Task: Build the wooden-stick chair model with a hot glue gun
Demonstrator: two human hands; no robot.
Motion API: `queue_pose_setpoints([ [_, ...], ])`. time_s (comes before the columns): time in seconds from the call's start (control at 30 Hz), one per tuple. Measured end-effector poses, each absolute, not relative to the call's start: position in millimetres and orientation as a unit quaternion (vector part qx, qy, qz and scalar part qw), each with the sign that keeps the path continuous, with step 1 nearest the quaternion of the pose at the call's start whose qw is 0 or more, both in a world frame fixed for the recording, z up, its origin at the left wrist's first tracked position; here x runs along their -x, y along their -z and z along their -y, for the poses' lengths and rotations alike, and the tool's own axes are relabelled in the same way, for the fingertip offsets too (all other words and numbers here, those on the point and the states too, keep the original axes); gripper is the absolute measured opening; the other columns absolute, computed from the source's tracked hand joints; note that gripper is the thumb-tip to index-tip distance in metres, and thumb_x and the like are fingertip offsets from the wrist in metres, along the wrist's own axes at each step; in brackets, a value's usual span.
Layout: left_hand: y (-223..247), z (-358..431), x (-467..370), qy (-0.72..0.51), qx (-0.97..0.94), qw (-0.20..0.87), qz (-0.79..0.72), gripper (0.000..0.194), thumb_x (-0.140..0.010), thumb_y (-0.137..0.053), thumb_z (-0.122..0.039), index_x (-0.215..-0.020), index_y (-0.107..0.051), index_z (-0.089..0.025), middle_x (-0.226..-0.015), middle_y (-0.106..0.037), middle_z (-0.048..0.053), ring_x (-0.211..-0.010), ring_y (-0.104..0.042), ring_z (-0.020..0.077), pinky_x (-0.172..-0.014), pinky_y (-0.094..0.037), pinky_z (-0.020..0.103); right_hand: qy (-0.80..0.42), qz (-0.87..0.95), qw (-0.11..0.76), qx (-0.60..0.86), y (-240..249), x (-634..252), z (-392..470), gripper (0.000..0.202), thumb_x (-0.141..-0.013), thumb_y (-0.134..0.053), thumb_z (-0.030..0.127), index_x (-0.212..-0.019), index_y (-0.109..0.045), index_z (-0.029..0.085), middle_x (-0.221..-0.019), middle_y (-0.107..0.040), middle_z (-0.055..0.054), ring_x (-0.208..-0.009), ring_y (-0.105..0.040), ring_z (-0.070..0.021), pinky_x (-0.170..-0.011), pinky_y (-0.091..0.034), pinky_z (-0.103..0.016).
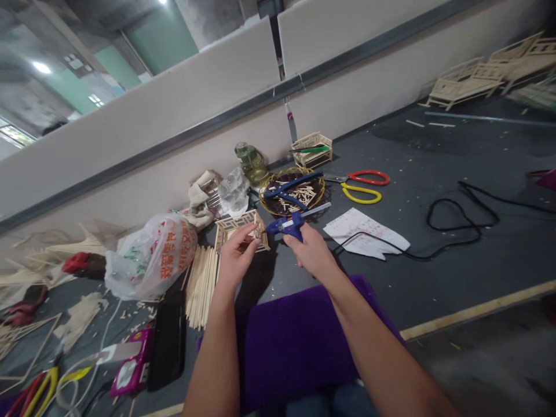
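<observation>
The left hand (pixel 236 253) is at a small stick frame (pixel 238 220), its fingers bent over the frame's right side with the thumb drawn close to the forefinger; the detail there is too small to tell whether they pinch a piece. The right hand (pixel 313 248) has its fingers wrapped around the grip of a blue glue gun (pixel 296 225), whose nozzle points at the frame, just beside the left fingertips. A translucent glue stick (pixel 318 209) juts from the gun's rear, above the right fingers.

Nearest the left hand on its outer side lies a bundle of thin sticks (pixel 202 286), with a white plastic bag (pixel 150 255) farther left and a black phone (pixel 167 341) nearer the body. Beyond the right fingers, a yellow-rimmed basket (pixel 322 193) carries short stick pieces (pixel 299 196) and a blue-handled tool (pixel 289 186). Red-and-yellow scissors (pixel 351 176) lie beyond the right hand and to its right. To the right of those fingers, a written sheet of paper (pixel 365 231) rests on the dark worktop (pixel 434 156), crossed by a black cord (pixel 425 258). Purple cloth (pixel 299 341) spreads between the forearms, on the near side of both hands.
</observation>
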State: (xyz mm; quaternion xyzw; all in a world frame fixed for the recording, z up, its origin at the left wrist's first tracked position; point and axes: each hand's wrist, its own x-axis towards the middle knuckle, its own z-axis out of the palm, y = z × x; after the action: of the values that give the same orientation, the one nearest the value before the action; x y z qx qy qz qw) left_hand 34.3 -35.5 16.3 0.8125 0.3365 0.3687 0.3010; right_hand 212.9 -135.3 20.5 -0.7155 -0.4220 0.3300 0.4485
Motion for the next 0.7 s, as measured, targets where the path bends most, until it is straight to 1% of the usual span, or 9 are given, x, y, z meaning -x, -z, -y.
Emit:
queue_pose_setpoints([
  [0.1, -16.8, 36.1, -34.8, -0.37, -0.812, 0.3, -0.337, 0.033, -0.085, -0.066, -0.033, -0.116, -0.068, -0.024, -0.123, -0.066, 0.01, -0.084, -0.066, 0.0156, -0.075, -0.057, 0.031, -0.335, 0.419, 0.46, 0.708, -18.3, -212.9, 136.0, 0.018, -0.087, -0.052, 0.031, -0.099, -0.058, 0.02, -0.062, -0.062, 0.001, -0.046, -0.053, -0.0125, -0.052, -0.04, -0.024],
  [0.23, -17.1, 37.1, -35.0, -0.371, -0.813, 0.296, -0.338, 0.033, -0.085, -0.066, -0.035, -0.115, -0.068, -0.024, -0.123, -0.066, 0.01, -0.089, -0.067, 0.018, -0.076, -0.057, 0.033, -0.366, 0.411, 0.48, 0.683, -17.3, -213.0, 136.9, 0.019, -0.087, -0.051, 0.032, -0.1, -0.058, 0.021, -0.074, -0.069, -0.001, -0.041, -0.052, -0.0101, -0.045, -0.039, -0.023],
  [0.3, -16.6, 37.0, -34.7, -0.37, -0.814, 0.295, -0.337, 0.033, -0.085, -0.066, -0.035, -0.116, -0.068, -0.024, -0.123, -0.066, 0.01, -0.09, -0.067, 0.0183, -0.077, -0.057, 0.033, -0.368, 0.411, 0.479, 0.683, -18.1, -213.3, 137.2, 0.019, -0.087, -0.051, 0.032, -0.1, -0.058, 0.021, -0.077, -0.07, -0.001, -0.039, -0.051, -0.0093, -0.045, -0.04, -0.023],
  [0.37, -16.1, 36.8, -34.3, -0.366, -0.816, 0.296, -0.335, 0.033, -0.086, -0.065, -0.034, -0.117, -0.067, -0.025, -0.123, -0.066, 0.009, -0.088, -0.067, 0.0172, -0.076, -0.057, 0.033, -0.362, 0.415, 0.474, 0.687, -18.9, -213.6, 137.3, 0.018, -0.087, -0.052, 0.032, -0.1, -0.058, 0.021, -0.078, -0.07, -0.001, -0.039, -0.051, -0.0089, -0.047, -0.041, -0.024],
  [0.47, -16.2, 36.6, -34.3, -0.364, -0.816, 0.298, -0.336, 0.033, -0.086, -0.065, -0.033, -0.118, -0.067, -0.025, -0.124, -0.065, 0.009, -0.084, -0.066, 0.0157, -0.076, -0.057, 0.033, -0.353, 0.424, 0.464, 0.693, -19.9, -214.0, 136.7, 0.019, -0.087, -0.051, 0.031, -0.101, -0.059, 0.021, -0.08, -0.071, -0.002, -0.043, -0.052, -0.0095, -0.05, -0.04, -0.024],
  [0.7, -20.0, 38.9, -35.5, -0.356, -0.818, 0.294, -0.343, 0.032, -0.087, -0.064, -0.033, -0.118, -0.067, -0.026, -0.125, -0.065, 0.009, -0.094, -0.067, 0.0187, -0.08, -0.057, 0.034, -0.327, 0.426, 0.436, 0.722, -21.5, -212.8, 136.8, 0.021, -0.087, -0.051, 0.032, -0.103, -0.059, 0.02, -0.081, -0.069, -0.005, -0.051, -0.053, -0.0127, -0.053, -0.038, -0.026],
])
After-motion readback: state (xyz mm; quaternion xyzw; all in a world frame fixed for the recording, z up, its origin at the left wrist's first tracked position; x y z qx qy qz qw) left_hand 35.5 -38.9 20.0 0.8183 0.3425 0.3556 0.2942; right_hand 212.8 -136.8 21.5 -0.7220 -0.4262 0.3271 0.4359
